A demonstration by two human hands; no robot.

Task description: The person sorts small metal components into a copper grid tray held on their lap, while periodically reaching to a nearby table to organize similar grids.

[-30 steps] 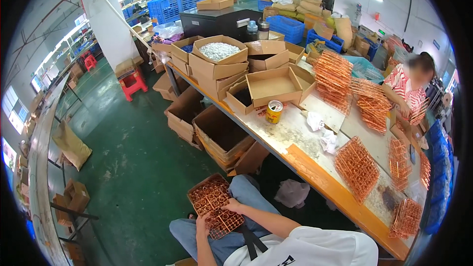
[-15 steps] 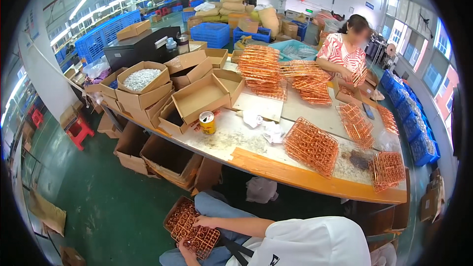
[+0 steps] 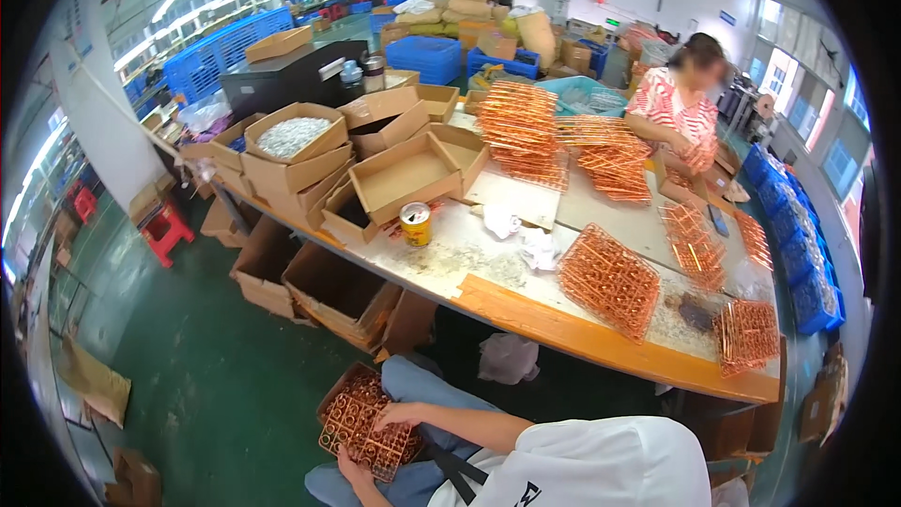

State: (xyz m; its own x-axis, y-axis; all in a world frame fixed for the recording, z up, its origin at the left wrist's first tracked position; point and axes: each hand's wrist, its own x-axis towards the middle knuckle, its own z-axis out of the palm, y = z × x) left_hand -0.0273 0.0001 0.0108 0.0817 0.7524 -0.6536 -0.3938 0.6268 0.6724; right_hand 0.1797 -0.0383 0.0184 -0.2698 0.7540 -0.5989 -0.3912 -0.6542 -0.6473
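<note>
A copper-coloured wire grid [image 3: 361, 427] with rows of small rings lies tilted in front of my knees. My left hand [image 3: 355, 471] grips its near edge, fingers curled around the rim. My right hand [image 3: 402, 415] rests on the grid's upper right side with its fingertips bent down together; anything pinched in them is too small to make out. Under the grid is a cardboard box [image 3: 330, 399] holding more copper-coloured pieces, partly covered by the grid and my legs.
A worktable [image 3: 563, 324] carries stacked copper-coloured grids [image 3: 521, 127], cardboard trays [image 3: 408, 178] and a yellow can [image 3: 415, 225]. Large cartons [image 3: 338, 286] stand beneath it. Across the table a co-worker [image 3: 680, 108] handles similar pieces. A red stool [image 3: 167, 233] stands on the left.
The view has turned slightly, shifting the room rightward. The grid has moved left and up over the box, with both my hands still on it. The co-worker's hands have moved a little.
</note>
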